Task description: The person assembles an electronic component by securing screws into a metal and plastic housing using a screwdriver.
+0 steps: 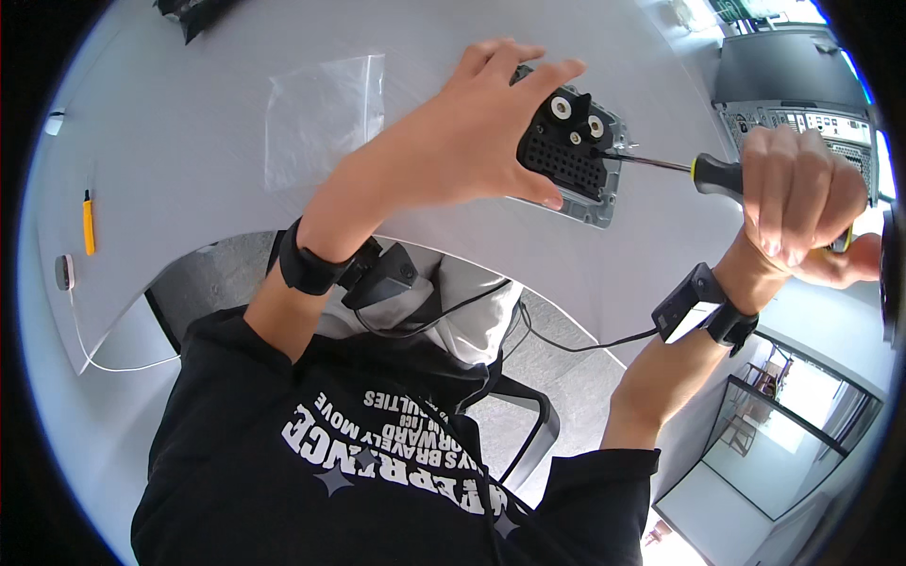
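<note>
The right hand (802, 203) is wrapped round the dark handle of a screwdriver (719, 177), fingers curled over it, thumb pointing to the right. The shaft runs leftward and its end reaches onto the right side of a unit (566, 156); whether the tip sits in a screw is too small to tell. The left hand (491, 123) is spread wide across the unit's left part, thumb along the near side and fingers at the far side, holding it. The unit, a black perforated block with round pale fittings on a grey metal base, is on the tabletop (189, 189), right of the middle and not far from the curved near edge. Each wrist carries a strapped black device, the left one (382, 276) hanging just off the near edge, the right one (689, 302) with a black cable. Left of the unit, partly behind the left forearm, a clear bag (326, 123) lies flat. Toward the tabletop's left edge lies a yellow-handled tool (89, 226), and near the left end of the near edge a small round device (64, 272) with a white cable (113, 369) that runs over that edge. A black item (193, 14) shows at the far edge of view. Beyond the right hand stands a grey metal case (788, 71).
</note>
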A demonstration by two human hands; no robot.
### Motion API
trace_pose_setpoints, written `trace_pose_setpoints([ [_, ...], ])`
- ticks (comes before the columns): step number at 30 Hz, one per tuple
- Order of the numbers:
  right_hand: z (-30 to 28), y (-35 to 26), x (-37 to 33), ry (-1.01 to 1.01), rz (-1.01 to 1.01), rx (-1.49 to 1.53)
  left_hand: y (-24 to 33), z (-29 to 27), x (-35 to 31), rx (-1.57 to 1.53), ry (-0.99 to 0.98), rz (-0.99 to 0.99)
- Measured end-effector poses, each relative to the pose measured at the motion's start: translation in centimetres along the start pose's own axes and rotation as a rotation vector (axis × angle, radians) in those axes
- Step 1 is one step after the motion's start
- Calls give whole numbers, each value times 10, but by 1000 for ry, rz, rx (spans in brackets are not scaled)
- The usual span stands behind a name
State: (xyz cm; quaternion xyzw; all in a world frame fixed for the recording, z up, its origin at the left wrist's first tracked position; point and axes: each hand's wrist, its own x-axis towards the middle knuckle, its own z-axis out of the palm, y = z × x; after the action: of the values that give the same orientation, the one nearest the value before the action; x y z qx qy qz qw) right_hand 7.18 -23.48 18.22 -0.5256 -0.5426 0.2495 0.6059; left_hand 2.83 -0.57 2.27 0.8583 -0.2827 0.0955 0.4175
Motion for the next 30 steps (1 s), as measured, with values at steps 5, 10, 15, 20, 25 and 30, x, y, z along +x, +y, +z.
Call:
trace_pose_setpoints([
  [5, -9, -1, -13, 183, -6, 80, 6, -1, 0, -56, -9, -29],
  [10, 1, -1, -4, 254, 36, 90, 11, -4, 0, -106, -13, -96],
  [15, 30, -6, 11, 534, 19, -61, 19, -9, 2, -115, -15, -117],
  [20, 55, -1, 20, 997, 11, -280, 21, -8, 2, -83, 12, -119],
  [25, 72, -2, 22, 1068, -45, -371, 20, -6, 1, -71, 22, -112],
  [30, 46, -28, -2, 681, 94, -314, 22, -4, -1, -75, 40, -119],
])
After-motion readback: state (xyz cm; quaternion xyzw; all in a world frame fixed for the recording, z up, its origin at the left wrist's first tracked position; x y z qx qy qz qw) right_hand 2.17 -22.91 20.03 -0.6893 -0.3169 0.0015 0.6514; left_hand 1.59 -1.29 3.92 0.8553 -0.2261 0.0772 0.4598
